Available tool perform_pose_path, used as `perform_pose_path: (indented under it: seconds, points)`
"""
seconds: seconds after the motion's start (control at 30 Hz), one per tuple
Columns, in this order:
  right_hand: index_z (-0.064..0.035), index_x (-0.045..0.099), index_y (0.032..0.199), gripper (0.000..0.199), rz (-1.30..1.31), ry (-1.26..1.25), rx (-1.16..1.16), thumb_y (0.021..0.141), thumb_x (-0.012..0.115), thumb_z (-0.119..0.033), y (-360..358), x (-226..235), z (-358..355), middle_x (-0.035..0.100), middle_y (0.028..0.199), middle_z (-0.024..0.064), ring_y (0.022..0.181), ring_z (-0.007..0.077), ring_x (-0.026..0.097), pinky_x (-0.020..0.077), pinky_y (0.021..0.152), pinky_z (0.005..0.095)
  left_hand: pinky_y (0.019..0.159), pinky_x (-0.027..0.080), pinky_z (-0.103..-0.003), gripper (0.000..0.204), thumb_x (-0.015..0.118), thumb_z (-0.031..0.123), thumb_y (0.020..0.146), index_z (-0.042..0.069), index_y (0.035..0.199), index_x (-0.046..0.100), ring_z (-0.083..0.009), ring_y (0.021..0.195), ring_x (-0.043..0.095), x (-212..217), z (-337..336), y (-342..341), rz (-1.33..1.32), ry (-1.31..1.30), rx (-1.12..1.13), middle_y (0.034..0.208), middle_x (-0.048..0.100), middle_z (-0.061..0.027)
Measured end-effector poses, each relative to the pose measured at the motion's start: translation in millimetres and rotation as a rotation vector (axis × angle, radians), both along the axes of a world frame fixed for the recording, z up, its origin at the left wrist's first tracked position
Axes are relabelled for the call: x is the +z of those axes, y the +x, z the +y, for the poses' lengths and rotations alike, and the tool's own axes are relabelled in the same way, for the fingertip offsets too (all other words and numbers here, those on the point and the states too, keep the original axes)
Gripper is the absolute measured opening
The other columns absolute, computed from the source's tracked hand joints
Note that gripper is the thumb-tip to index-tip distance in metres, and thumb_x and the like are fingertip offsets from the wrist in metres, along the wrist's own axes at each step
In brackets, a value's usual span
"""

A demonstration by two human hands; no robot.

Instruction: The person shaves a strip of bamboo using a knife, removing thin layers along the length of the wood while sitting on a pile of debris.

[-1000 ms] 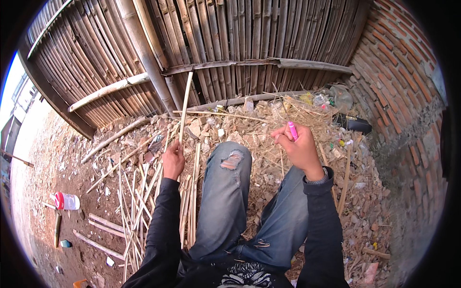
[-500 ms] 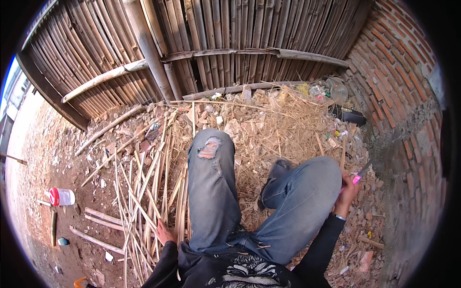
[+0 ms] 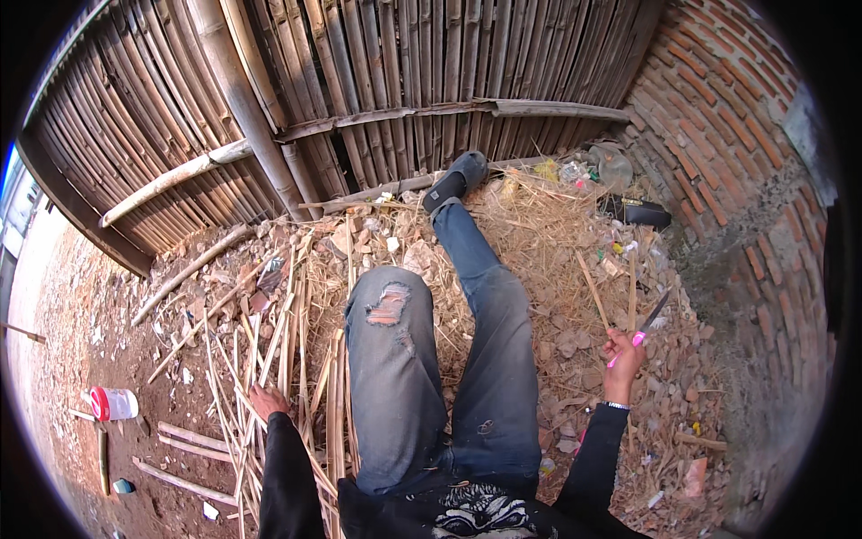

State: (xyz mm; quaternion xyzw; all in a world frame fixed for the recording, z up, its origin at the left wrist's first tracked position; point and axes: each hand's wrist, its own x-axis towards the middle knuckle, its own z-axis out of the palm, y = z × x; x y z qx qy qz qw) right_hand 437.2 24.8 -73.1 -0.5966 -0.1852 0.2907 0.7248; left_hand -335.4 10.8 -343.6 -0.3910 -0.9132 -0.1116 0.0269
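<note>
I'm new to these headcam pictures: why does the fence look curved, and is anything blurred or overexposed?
Head view: fisheye bends the bamboo fence and brick wall toward a black rim; left edge glares white-blue; soft daylight, weak shadows; left hand and right hand with its pink-handled knife look sharp.

The left grip (image 3: 268,401) has its fingers buried among the bamboo strips (image 3: 296,359), so what it clasps cannot be told. In the right grip (image 3: 621,349), the knife (image 3: 648,321) shows only its blade and a bit of pink handle. Litter beyond that grip is too small to identify.
</note>
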Motion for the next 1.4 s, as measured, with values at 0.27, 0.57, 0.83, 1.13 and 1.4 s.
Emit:
perform_pose_path:
  seconds: [0.27,0.57,0.83,1.13,1.4]
  points:
    - [-0.0113,0.049,0.075,0.023,-0.058,-0.156,0.028,0.086,0.065,0.001,-45.4,-18.3,1.8,0.075,0.089,0.0164,0.065,0.0149,0.063,0.0531,0.062,0.0291,0.117,0.041,-0.047,0.079,0.063,0.031,0.095,-0.004,0.158,0.032,-0.0407,0.141,0.047,-23.6,97.2,-17.0,-0.375,-0.51,-0.074,0.149,0.052,-0.0283]
    - [-0.0114,0.047,0.075,0.026,-0.131,-0.146,0.129,0.087,0.065,0.002,-50.8,-32.5,13.1,0.075,0.088,0.0154,0.066,0.014,0.062,0.0505,0.062,0.0281,0.084,0.057,-0.052,0.03,0.068,0.031,0.095,0.006,0.112,0.071,-0.0413,0.094,0.072,-25.6,74.2,-23.8,-0.136,-0.291,-0.151,0.098,0.074,-0.0222]
    - [-0.0115,0.046,0.076,0.027,-0.127,-0.078,0.122,0.09,0.066,0.0,-32.2,-10.0,20.4,0.076,0.09,0.0142,0.068,0.0136,0.063,0.0509,0.063,0.0274,0.07,0.051,-0.053,0.022,0.057,0.023,0.105,0.005,0.109,0.07,-0.0442,0.082,0.069,90.9,79.6,-0.3,0.015,0.099,-0.37,0.092,0.072,-0.0247]
    - [-0.0101,0.042,0.069,0.034,-0.242,-0.045,0.088,0.091,0.064,0.005,34.9,-28.2,-34.7,0.076,0.091,0.0181,0.078,0.0153,0.07,0.0555,0.064,0.0285,0.087,0.053,-0.048,0.031,0.058,0.016,0.105,-0.002,0.129,0.064,-0.0448,0.101,0.069,124.0,4.2,22.7,0.138,0.406,-0.52,0.113,0.071,-0.0282]
    - [-0.0086,0.051,0.072,0.026,0.059,-0.087,-0.279,0.087,0.066,0.006,125.9,-83.1,-147.9,0.075,0.086,0.0149,0.067,0.0117,0.064,0.0507,0.058,0.0253,0.093,0.053,-0.035,0.033,0.056,0.022,0.111,-0.001,0.132,0.066,-0.0205,0.106,0.067,211.9,57.4,38.2,-0.185,0.764,-0.448,0.126,0.072,-0.0163]
